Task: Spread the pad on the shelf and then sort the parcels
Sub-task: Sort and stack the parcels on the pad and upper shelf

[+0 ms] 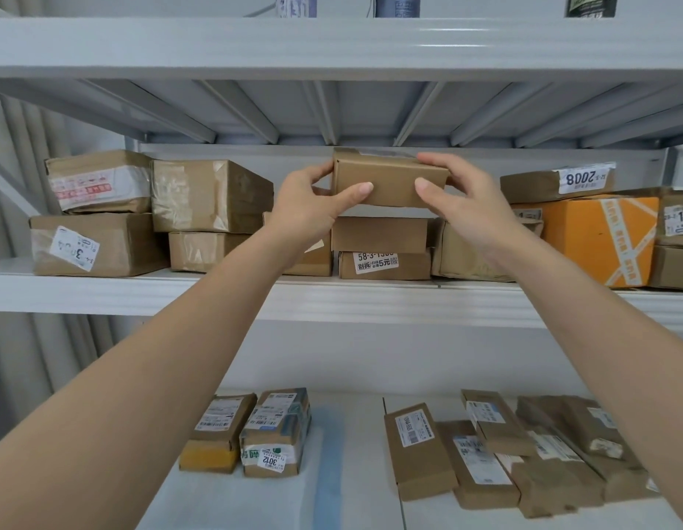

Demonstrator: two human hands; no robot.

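Observation:
I hold a small plain brown parcel (pixel 389 179) up at the middle shelf (pixel 179 290), just above a stack of two brown boxes (pixel 380 235). My left hand (pixel 313 204) grips its left end, thumb on the front face. My right hand (pixel 462 200) grips its right end in the same way. A thin white pad (pixel 343 468) lies spread on the lower shelf, with parcels resting on it.
Brown cartons (pixel 212 197) crowd the middle shelf on the left; an orange box (pixel 596 239) and a parcel labelled 2008 (pixel 554 183) sit on the right. Two upright parcels (pixel 275 434) and a row of flat ones (pixel 496 449) lie below. Another shelf (pixel 332 44) runs overhead.

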